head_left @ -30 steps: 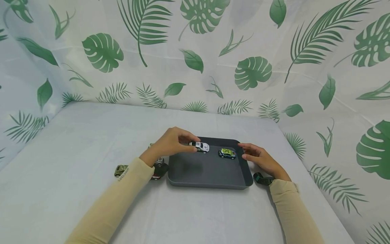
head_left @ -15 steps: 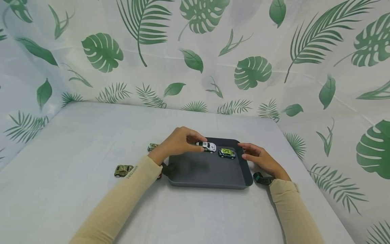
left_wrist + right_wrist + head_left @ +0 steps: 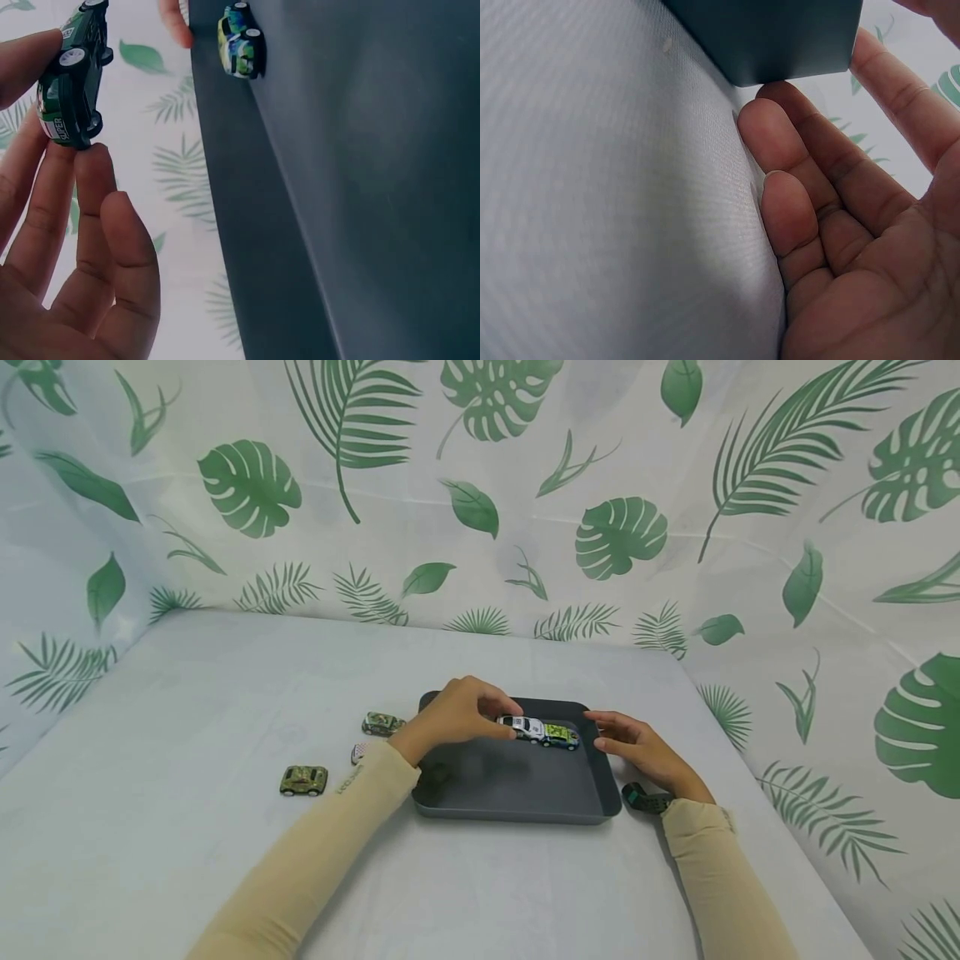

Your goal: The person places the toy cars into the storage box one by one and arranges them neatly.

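My left hand [image 3: 467,710] pinches a white toy car [image 3: 523,727] between thumb and fingers, over the far part of a dark grey tray [image 3: 517,789]. In the left wrist view, this toy car shows its dark green lower side and wheels. Just to its right, a yellow-green and blue toy car [image 3: 561,737] stands on the tray floor near the right wall; in the head view the two look end to end, but a gap between them cannot be judged. My right hand [image 3: 651,758] rests against the tray's right side, its relaxed fingers touching the outer wall [image 3: 795,45].
Left of the tray stand a camouflage toy car [image 3: 303,780], another green-patterned toy car [image 3: 383,723] and a partly hidden pale car [image 3: 358,752] behind the left sleeve. A black wrist strap [image 3: 647,799] is on the right wrist. Leaf-printed cloth hangs behind the white table.
My left hand has carried the white toy car rightward across the tray, up to the yellow-green one. More of the cars on the left now show. The right hand has stayed put.
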Tool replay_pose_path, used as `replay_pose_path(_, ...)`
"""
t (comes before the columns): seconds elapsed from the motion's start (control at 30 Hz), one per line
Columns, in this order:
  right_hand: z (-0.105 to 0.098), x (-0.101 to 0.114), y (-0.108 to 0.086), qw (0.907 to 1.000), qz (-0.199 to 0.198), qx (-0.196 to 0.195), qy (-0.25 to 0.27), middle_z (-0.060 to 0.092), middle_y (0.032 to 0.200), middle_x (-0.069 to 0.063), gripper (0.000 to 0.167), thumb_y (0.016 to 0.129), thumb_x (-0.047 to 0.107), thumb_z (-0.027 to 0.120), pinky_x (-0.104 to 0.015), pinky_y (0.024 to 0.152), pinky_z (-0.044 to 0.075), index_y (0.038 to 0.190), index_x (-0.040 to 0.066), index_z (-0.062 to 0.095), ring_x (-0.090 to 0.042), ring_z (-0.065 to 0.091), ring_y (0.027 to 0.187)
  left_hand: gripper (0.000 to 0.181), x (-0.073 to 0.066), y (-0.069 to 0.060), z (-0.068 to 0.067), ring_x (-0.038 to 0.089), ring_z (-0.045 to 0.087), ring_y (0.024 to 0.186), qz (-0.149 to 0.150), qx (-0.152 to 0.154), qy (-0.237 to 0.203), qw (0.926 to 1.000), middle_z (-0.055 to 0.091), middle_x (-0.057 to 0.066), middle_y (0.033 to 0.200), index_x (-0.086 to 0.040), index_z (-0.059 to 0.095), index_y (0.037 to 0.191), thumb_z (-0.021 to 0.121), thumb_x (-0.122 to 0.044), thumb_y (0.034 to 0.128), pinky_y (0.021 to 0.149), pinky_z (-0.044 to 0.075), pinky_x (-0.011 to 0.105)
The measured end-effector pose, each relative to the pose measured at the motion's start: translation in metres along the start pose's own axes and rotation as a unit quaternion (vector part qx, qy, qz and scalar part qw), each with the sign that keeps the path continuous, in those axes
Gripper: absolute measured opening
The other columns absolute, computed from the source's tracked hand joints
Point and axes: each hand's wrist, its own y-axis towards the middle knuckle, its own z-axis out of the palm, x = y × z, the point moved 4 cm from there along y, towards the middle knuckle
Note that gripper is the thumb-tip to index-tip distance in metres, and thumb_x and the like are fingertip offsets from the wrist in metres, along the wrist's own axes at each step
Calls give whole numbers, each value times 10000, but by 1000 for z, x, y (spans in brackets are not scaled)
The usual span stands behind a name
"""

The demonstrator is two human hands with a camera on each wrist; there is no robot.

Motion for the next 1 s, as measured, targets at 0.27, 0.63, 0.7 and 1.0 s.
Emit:
replay_pose_path(0.27, -1, 0, 0, 10000, -18, 4, -14, 484, 1588, -317, 562, 1093, 126, 641, -641, 1172, 384, 1602, -32, 463, -505, 501, 1422, 329, 3, 10, 10, 97, 706, 991, -30, 15, -104, 9999, 798, 8, 1146, -104, 821, 1244, 886, -163, 926, 913, 571, 303)
replay_pose_path(0.63, 1, 2, 0, 9999, 96, 22, 92, 463, 1602, -329, 575, 1096, 147, 640, -693, 1197, 338, 1609, -33, 452, -527, 479, 1443, 312, 4, 19, 25, 156, 725, 1062, -193, -21, -225, 9996, 797, 25, 1193, -114, 832, 1214, 901, -159, 913, 943, 585, 317)
replay_pose_path(0.7, 1, 2, 0, 9999, 116, 22, 111, 466, 1601, -325, 575, 1097, 149, 641, -687, 1201, 336, 1609, -29, 453, -519, 486, 1438, 312, 4, 20, 27, 162, 727, 1066, -231, -23, -270, 9994, 797, 27, 1189, -113, 833, 1210, 904, -159, 910, 940, 588, 315)
replay_pose_path(1.0, 0, 1, -1, 9998, 157, 17, 124, 474, 1590, -327, 574, 1096, 146, 638, -681, 1203, 333, 1607, -34, 451, -506, 494, 1421, 311, 11, 29, 37, 164, 734, 1091, -387, 89, -462, 9981, 801, 24, 1189, -109, 832, 1212, 901, -160, 913, 936, 591, 305)
